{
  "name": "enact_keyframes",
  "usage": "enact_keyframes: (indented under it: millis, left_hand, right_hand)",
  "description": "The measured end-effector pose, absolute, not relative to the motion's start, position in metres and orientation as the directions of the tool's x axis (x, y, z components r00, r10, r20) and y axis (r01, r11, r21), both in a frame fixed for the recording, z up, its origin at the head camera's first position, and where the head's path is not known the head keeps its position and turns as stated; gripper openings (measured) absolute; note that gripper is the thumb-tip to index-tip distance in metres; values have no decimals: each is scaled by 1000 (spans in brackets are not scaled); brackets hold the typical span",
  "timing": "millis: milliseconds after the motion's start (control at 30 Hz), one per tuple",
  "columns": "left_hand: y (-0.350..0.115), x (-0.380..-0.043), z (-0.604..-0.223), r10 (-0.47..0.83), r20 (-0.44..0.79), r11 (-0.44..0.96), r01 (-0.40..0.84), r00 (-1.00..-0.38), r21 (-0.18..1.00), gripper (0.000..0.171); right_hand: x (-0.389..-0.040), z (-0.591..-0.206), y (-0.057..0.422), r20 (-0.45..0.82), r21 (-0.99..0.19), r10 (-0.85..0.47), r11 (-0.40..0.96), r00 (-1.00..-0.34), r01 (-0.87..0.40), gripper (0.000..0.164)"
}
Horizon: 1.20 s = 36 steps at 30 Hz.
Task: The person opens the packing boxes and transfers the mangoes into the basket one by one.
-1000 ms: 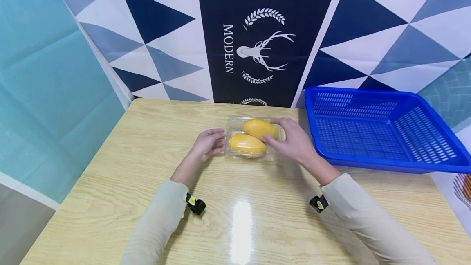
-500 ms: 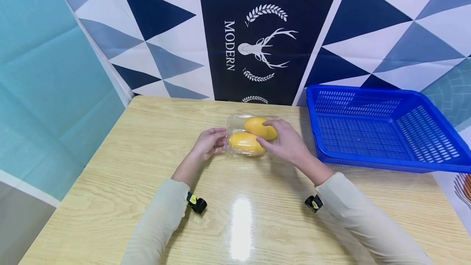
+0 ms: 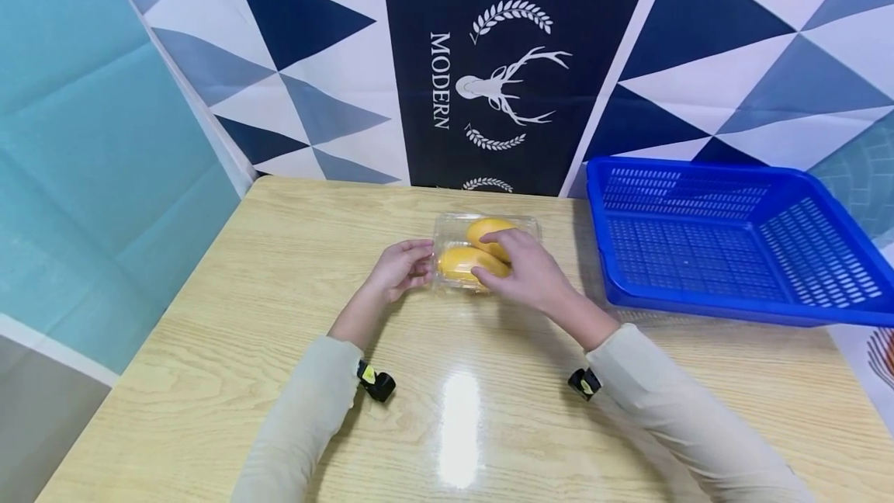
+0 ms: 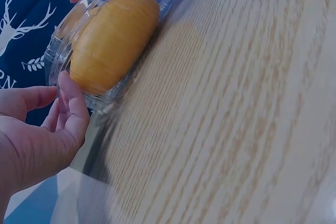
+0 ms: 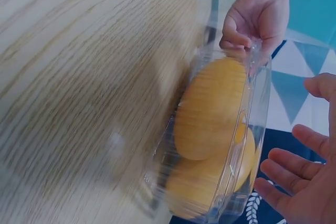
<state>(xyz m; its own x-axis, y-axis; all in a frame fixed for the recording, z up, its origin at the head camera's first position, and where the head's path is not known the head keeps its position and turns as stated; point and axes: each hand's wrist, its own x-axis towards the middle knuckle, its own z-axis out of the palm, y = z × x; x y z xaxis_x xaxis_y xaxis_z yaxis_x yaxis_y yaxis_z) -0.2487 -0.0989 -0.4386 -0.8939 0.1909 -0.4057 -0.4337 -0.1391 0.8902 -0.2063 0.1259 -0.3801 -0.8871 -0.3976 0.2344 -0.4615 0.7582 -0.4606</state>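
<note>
On the table, a clear plastic clamshell box [image 3: 450, 230] holds two yellow mangoes, a front mango [image 3: 459, 261] and a rear mango [image 3: 483, 229]. My left hand [image 3: 402, 268] pinches the box's left edge between thumb and fingers, as the left wrist view confirms. Over the right part of the box hovers my right hand [image 3: 529, 268], partly hiding both mangoes in the head view. In the right wrist view the right hand [image 5: 307, 174] has its fingers spread, apart from the box, and clear plastic covers the mangoes.
A blue perforated basket [image 3: 687, 254] stands right of the box, near the patterned wall cloth [image 3: 335, 84]. The wooden table [image 3: 279, 394] stretches in front. Each wrist carries a small black camera [image 3: 380, 386].
My right hand has moved left across the box, away from its right edge. The left hand stays at the left edge. The head view has shifted slightly.
</note>
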Motion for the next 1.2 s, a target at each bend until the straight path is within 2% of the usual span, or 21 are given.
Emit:
enact_keyframes:
  millis: [833,1200]
  left_hand:
    - [-99,-247,-439,204,-385,-153,-418,-900,896,32]
    - [-98,-249,-442,184,-425,-159,-454,-886,877,33]
  right_hand:
    - [-207,-385,103,291,-358,-498,735,-817,-575,50]
    - [-208,-387,94,252,-297,-522,760,-815,-579,50]
